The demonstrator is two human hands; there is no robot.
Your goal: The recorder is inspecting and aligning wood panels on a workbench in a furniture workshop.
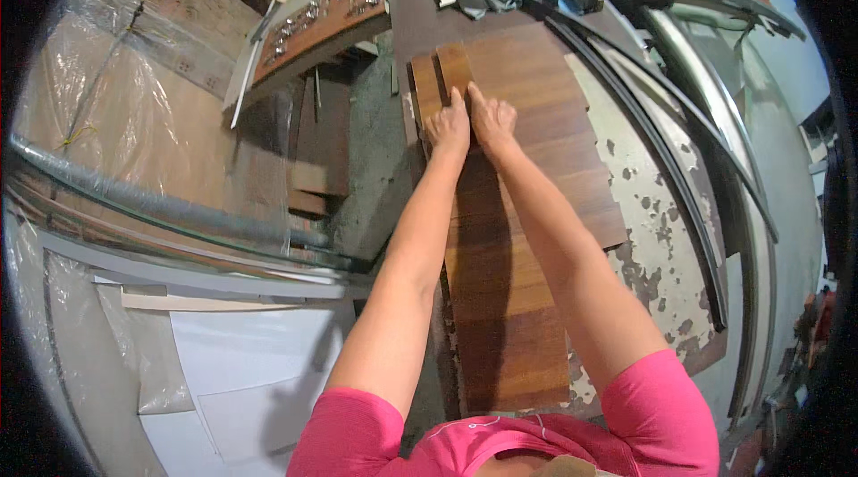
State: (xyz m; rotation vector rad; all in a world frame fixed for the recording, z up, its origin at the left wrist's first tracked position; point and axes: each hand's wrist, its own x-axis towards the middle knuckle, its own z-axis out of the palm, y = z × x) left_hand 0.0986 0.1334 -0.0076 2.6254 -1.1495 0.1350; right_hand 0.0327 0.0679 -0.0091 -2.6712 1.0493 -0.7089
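A staggered layer of brown wood-grain planks (554, 137) lies flat in front of me. Both my arms stretch forward over it. My left hand (447, 126) rests on the narrow plank (426, 75) along the left edge, its fingers curled and its thumb pointing ahead. Close beside it, my right hand (494, 122) is curled too, with its thumb pressed on a short plank (455, 64). A thin dark gap runs between these two planks at their far ends. The undersides of both hands are hidden.
Beneath the planks, a worn, patchy pale board (639, 200) shows on the right. Long dark metal strips (661, 137) lie beyond it. At the far left stands a brown board with metal fittings (326, 16). Plastic-wrapped sheets (152, 110) and white panels (259, 352) lie left.
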